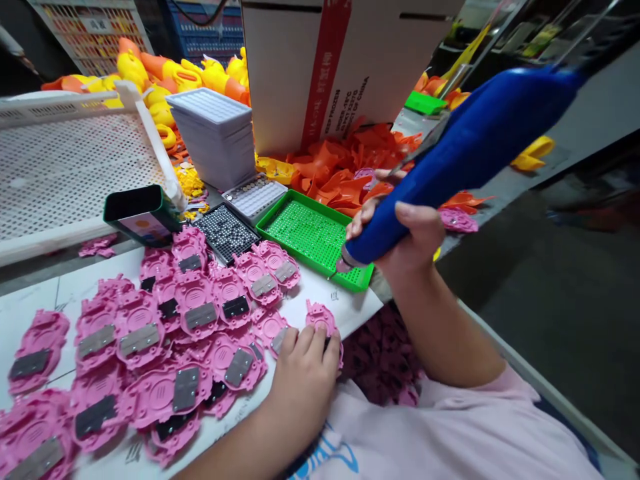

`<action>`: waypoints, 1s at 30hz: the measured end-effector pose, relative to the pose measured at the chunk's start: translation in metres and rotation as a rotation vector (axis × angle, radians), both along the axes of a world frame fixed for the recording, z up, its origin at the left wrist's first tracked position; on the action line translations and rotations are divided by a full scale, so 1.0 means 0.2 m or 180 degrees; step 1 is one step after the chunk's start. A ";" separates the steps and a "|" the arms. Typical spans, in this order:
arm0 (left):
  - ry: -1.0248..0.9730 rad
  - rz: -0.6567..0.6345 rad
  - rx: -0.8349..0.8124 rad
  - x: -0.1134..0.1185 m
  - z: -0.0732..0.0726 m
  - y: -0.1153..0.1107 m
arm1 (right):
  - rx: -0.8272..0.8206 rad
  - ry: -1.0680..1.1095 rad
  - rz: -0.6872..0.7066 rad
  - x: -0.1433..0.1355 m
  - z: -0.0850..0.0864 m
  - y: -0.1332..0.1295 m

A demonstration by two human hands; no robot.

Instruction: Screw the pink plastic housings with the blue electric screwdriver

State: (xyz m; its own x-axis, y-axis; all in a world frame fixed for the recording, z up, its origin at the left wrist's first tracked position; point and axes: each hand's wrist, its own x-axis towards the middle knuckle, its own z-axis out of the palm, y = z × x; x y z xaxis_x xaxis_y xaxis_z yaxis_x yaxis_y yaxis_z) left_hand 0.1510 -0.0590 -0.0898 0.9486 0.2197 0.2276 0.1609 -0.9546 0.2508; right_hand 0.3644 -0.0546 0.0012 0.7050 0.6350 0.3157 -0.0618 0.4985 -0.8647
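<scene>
My right hand (413, 233) is wrapped round a blue electric screwdriver (450, 160), its bit pointing down and left over the near edge of a green perforated tray (361, 283) dotted with small screws. My left hand (306, 370) lies over a pink plastic housing (320, 316) at the right end of the board, fingers curled onto it and hiding its lower part. Beside those fingers is another pink housing (269, 325) with a grey plate. Many more pink housings (140, 327) with grey or black plates spread across the white board (350, 305) to the left.
Behind the housings stand a black tray of screws (227, 233), a white tray of small round pieces (256, 197), a dark green container (143, 217) and stacked white trays (213, 133). Orange parts (330, 167) lie before a cardboard box (285, 80); a white crate (75, 167) is left.
</scene>
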 end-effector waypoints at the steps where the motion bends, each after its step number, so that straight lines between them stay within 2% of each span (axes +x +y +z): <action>1: 0.0019 -0.0005 -0.0001 0.00 0.00 0.00 | -0.0045 0.0071 0.0160 -0.04 -0.01 -0.03; 5: 0.0064 -0.0010 0.0003 0.00 0.00 0.00 | -0.0213 0.0369 0.0536 -0.15 -0.08 -0.08; 11: 0.0033 0.0007 0.0025 0.00 0.01 0.00 | -0.0265 0.0375 0.0677 -0.17 -0.14 -0.10; 21: 0.0118 -0.0036 0.0016 0.00 0.02 0.00 | -0.0237 0.0305 0.0742 -0.17 -0.16 -0.11; 30: 0.0275 0.0041 -0.0059 0.02 0.06 -0.02 | -0.0230 -0.0314 0.1034 -0.20 -0.17 -0.13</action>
State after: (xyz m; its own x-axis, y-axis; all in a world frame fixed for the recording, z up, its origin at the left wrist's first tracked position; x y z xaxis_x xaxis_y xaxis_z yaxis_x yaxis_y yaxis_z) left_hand 0.1560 -0.0628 -0.0782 0.9616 0.2354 0.1409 0.1949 -0.9476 0.2531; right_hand 0.3250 -0.0809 -0.0330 0.4307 0.8445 0.3183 -0.1215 0.4038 -0.9068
